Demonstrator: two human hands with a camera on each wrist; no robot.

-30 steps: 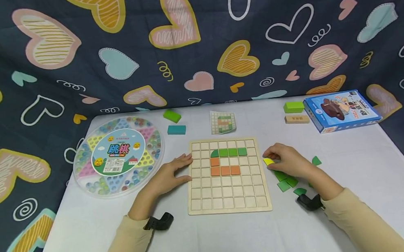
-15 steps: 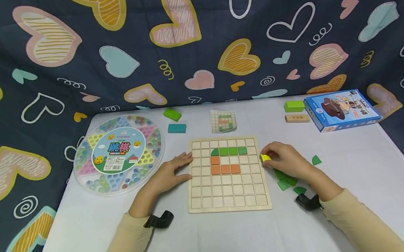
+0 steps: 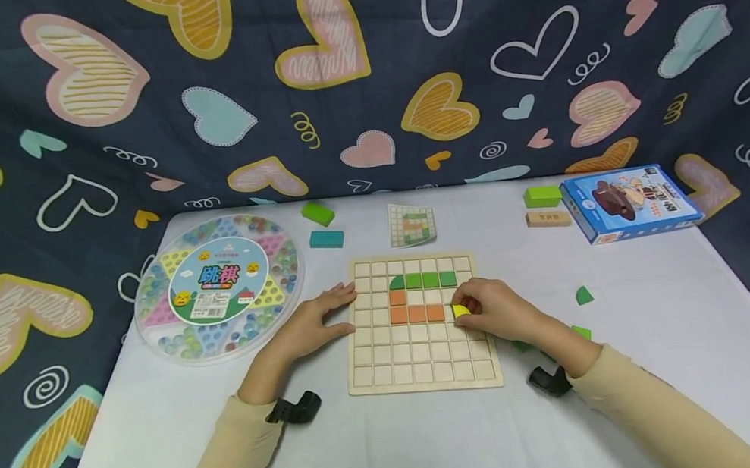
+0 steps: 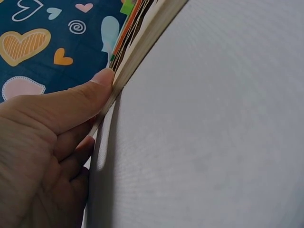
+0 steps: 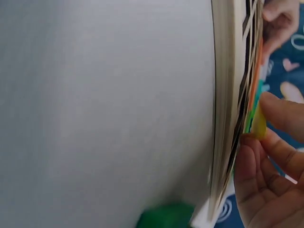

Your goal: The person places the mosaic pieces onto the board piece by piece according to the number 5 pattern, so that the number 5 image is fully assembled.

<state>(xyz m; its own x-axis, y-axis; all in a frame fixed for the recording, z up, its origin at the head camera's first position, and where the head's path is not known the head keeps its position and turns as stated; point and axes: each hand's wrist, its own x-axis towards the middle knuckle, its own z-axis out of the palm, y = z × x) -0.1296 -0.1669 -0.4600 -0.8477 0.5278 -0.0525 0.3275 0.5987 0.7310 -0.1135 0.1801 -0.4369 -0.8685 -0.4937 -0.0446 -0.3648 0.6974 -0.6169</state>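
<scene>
A wooden grid board (image 3: 424, 374) lies flat on the table. In its upper rows sit green tiles (image 3: 422, 280), one with a rounded corner, and below them orange tiles (image 3: 418, 313). My left hand (image 3: 312, 326) rests against the board's left edge, thumb and fingers spread along it; in the left wrist view the thumb (image 4: 85, 102) touches the wooden rim. Over the right part of the board, my right hand (image 3: 499, 308) pinches a yellow tile (image 3: 461, 310) between thumb and fingers. That yellow tile (image 5: 259, 122) shows edge-on in the right wrist view.
Loose green tiles (image 3: 583, 295) lie right of the board, some hidden beneath my right forearm. A pattern card (image 3: 411, 225) lies behind the board. A round marble game (image 3: 218, 288) stands left; blocks (image 3: 543, 197) and a blue box (image 3: 631, 203) sit at the back right.
My right hand has lifted the yellow tile from beside the green pile and carried it left over the board. The left hand has stayed at the board's edge.
</scene>
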